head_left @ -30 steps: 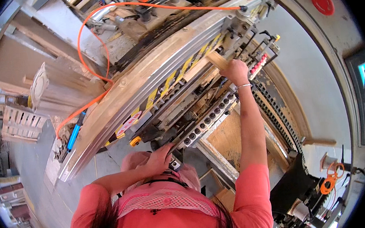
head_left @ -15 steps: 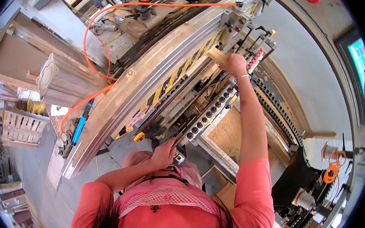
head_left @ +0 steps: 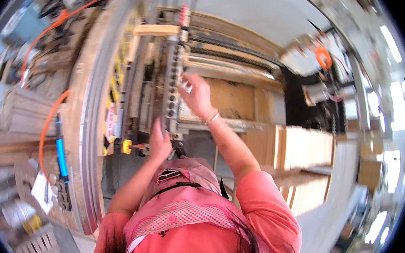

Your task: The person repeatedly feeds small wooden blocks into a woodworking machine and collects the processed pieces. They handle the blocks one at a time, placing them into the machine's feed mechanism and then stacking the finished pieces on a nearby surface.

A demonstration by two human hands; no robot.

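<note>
My right hand (head_left: pixel 196 97) is above the metal bar with a row of black round holes (head_left: pixel 170 95). Its fingers are loosely bent and apart, blurred, with nothing visible in them. Close to the bar's near end, my left hand (head_left: pixel 159 142) has its fingers stretched out and seems to hold nothing; whether it touches the bar I cannot tell. A short pale wooden strip (head_left: pixel 158 30) lies crosswise over the machine's far end, away from both hands.
Left of the bar runs a long wood-and-metal beam (head_left: pixel 85 112) with yellow-black striped tape. An orange hose (head_left: pixel 45 120) and a blue tube (head_left: pixel 61 156) lie beyond it. Stacked wooden boards (head_left: pixel 304 149) stand at the right; dark chain tracks (head_left: pixel 234 52) run behind the bar.
My right hand has let go of the wooden strip and come back nearer to me. My left hand's fingers have straightened. The whole view has turned to the right.
</note>
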